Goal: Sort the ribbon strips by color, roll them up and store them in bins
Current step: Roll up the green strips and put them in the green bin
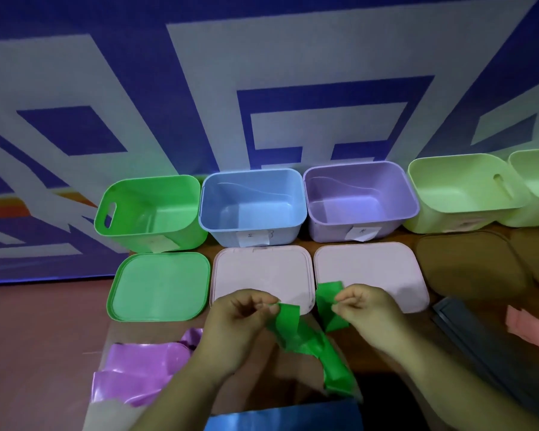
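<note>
The left hand (240, 309), low in the centre of the frame, pinched one end of the green ribbon (336, 371) between curled fingers and thumb. The right hand (366, 306), just to its right, pinched the other end in the same manner. Between the two grips, the strip hung in a loose, twisted loop toward the lower edge. No tight roll had been formed.

Both hands were above the near edges of two pale pink lids (262, 269). The green bin (128, 194) stood open at the upper left of the hands. Purple ribbon (137, 368) lay at lower left and blue ribbon (287, 418) at the bottom edge.

Probable faults:
- The twist could be wound in and give a skewed roll.
- The glossy strip looked slippery, so a slack roll could spring open once released.
- The hanging loop could drag the blue ribbon and mix the colours.
- The pale green bins (461, 188) at upper right could be mistaken for the correct bin.
</note>
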A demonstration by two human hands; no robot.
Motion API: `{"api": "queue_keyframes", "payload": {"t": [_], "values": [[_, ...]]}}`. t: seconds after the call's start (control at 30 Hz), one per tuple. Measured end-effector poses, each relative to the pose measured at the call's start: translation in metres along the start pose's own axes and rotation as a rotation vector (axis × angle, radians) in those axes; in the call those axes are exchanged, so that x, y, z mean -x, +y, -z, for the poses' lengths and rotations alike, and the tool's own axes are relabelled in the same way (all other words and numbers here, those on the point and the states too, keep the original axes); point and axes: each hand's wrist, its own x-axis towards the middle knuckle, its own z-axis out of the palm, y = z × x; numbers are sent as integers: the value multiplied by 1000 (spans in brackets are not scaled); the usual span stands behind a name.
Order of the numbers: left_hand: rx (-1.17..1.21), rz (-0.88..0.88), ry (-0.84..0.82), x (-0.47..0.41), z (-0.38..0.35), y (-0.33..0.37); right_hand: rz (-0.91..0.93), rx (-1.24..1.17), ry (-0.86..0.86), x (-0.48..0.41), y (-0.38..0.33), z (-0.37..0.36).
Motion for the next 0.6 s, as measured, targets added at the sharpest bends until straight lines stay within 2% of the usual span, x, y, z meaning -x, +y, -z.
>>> {"api": "queue_keyframes", "payload": {"t": [0.13, 0.23, 0.3, 0.6], "values": [[-34, 106, -6, -10, 3, -20, 42, 222, -55, -19, 38, -22], [-70, 130, -12, -15, 6, -30, 76, 367, 60, -28, 52, -29], [-67, 138, -19, -18, 7, -34, 80, 399, 122, -33, 57, -30], [-20, 169, -29, -28, 0, -41, 88, 432, 109, -48, 64, -32]]}}
